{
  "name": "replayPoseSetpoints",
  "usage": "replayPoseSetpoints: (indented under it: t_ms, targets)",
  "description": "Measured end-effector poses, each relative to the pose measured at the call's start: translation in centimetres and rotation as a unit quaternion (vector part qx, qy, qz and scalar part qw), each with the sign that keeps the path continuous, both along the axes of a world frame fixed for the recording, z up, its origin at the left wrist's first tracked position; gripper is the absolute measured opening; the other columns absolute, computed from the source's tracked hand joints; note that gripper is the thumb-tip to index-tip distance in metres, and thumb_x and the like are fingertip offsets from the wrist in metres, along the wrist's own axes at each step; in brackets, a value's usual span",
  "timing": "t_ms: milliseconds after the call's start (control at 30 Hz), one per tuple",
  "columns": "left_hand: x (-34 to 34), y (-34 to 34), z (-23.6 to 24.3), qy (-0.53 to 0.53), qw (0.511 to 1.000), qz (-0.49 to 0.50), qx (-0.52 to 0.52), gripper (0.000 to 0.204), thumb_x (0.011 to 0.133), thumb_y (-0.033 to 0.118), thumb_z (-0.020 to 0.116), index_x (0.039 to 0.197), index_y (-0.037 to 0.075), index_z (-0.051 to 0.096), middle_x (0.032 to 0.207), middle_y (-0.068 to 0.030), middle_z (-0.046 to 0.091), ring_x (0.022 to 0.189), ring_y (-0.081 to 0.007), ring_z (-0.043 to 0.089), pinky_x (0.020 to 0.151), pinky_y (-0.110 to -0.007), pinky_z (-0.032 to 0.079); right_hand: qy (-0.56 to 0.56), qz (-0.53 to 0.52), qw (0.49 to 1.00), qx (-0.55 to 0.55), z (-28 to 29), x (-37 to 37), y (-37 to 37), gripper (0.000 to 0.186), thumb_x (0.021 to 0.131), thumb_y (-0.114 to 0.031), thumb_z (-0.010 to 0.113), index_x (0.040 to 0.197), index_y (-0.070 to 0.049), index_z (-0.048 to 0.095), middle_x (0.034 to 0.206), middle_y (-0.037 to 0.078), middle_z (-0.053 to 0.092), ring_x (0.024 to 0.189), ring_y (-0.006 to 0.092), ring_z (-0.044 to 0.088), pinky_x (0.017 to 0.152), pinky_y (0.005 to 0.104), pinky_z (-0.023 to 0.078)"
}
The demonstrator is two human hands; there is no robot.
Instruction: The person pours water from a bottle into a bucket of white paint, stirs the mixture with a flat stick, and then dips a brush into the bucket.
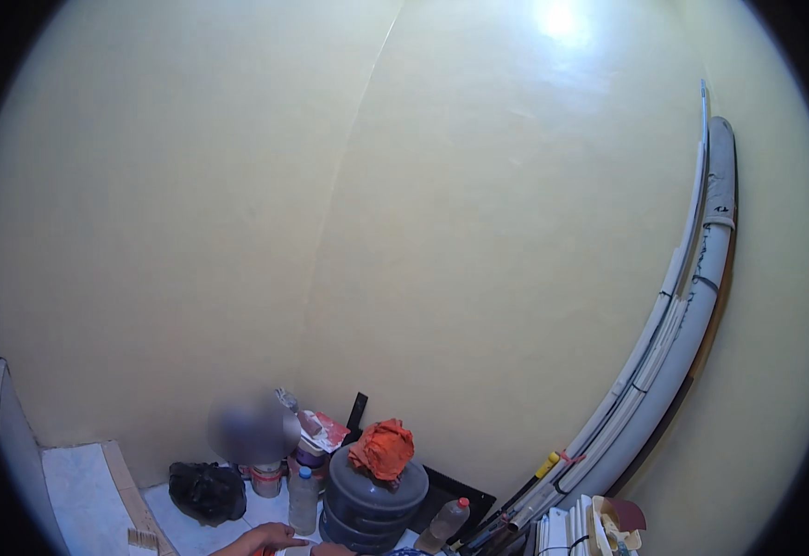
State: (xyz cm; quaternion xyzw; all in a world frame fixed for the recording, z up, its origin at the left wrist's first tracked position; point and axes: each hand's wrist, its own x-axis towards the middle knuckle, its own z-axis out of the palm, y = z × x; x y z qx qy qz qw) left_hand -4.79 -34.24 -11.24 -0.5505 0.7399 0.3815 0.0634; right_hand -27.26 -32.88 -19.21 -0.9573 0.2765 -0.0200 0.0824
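Resting low at the frame's bottom edge, one hand (270, 537), fingers spread flat and gripping nothing; which hand, cannot tell; other hand out of view. Just behind it, black plastic bag (206, 491) on white floor tiles (80, 491), then small clear bottle (303, 500) nearest the fingertips. Further right, dark water jug (367, 510) topped by orange cloth (383, 449), tilted bottle (446, 524), and pale pipes (673, 343) leaning against yellow wall (469, 232).

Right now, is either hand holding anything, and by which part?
Cannot tell. One hand shows at the lower edge near the clear plastic bottle; its fingers look spread, but cropping hides any grip.
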Motion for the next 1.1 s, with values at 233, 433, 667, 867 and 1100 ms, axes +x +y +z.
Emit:
replayPoseSetpoints:
  t_ms: [233, 433, 667, 867, 1100]
  targets:
    - [-0.4, 0.5, -1.1, 0.088, 0.984, 0.0, -0.155, 0.091, 0.079, 0.079, 0.066, 0.119, -0.002, 0.074, 0.118, -0.0244, 0.074, 0.107, -0.0374, 0.072, 0.095, -0.046, 0.055, 0.006, -0.017, 0.999, -0.04, -0.4, -0.6, -0.6, 0.027, 0.08, -0.027, 0.062, 0.081, -0.006, 0.078, 0.085, 0.023, 0.074, 0.075, 0.0402, 0.072, 0.067, 0.0526, 0.055]
    - [-0.4, 1.3, -1.1, 0.049, 0.989, 0.003, -0.138, 0.091, 0.08, 0.08, 0.064, 0.119, -0.002, 0.074, 0.12, -0.0247, 0.073, 0.11, -0.0382, 0.071, 0.096, -0.046, 0.054, 0.035, -0.015, 0.999, -0.012, -6.1, 0.5, -2.4, 0.024, 0.079, -0.027, 0.061, 0.076, -0.009, 0.078, 0.084, 0.021, 0.074, 0.077, 0.0403, 0.07, 0.07, 0.0523, 0.054]
    - [0.1, 1.5, -1.6, 0.04, 0.992, 0.011, -0.122, 0.092, 0.081, 0.08, 0.063, 0.12, -0.002, 0.074, 0.122, -0.0249, 0.073, 0.113, -0.0389, 0.069, 0.098, -0.046, 0.054, 0.084, -0.123, 0.987, 0.062, -5.5, 1.3, -1.1, 0.022, 0.071, -0.017, 0.066, 0.084, -0.005, 0.079, 0.096, 0.023, 0.075, 0.096, 0.0405, 0.073, 0.084, 0.0496, 0.058]
    - [-0.6, 0.3, -2.0, 0.052, 0.988, -0.001, -0.143, 0.092, 0.082, 0.08, 0.063, 0.123, -0.002, 0.073, 0.125, -0.0245, 0.071, 0.114, -0.0394, 0.069, 0.099, -0.048, 0.053, 0.065, -0.079, 0.994, 0.039, -0.4, 0.2, 0.7, 0.023, 0.074, -0.02, 0.065, 0.084, -0.004, 0.079, 0.094, 0.024, 0.075, 0.091, 0.0406, 0.073, 0.079, 0.0507, 0.058]
    - [-0.5, 0.7, -1.2, 0.03, 0.994, -0.005, -0.11, 0.092, 0.084, 0.08, 0.06, 0.127, 0.0, 0.071, 0.127, -0.0236, 0.071, 0.113, -0.0387, 0.069, 0.1, -0.048, 0.052, 0.06, -0.069, 0.995, 0.039, 0.9, 0.1, 1.4, 0.025, 0.078, -0.024, 0.064, 0.083, -0.004, 0.078, 0.092, 0.024, 0.075, 0.085, 0.0407, 0.073, 0.073, 0.0521, 0.057]
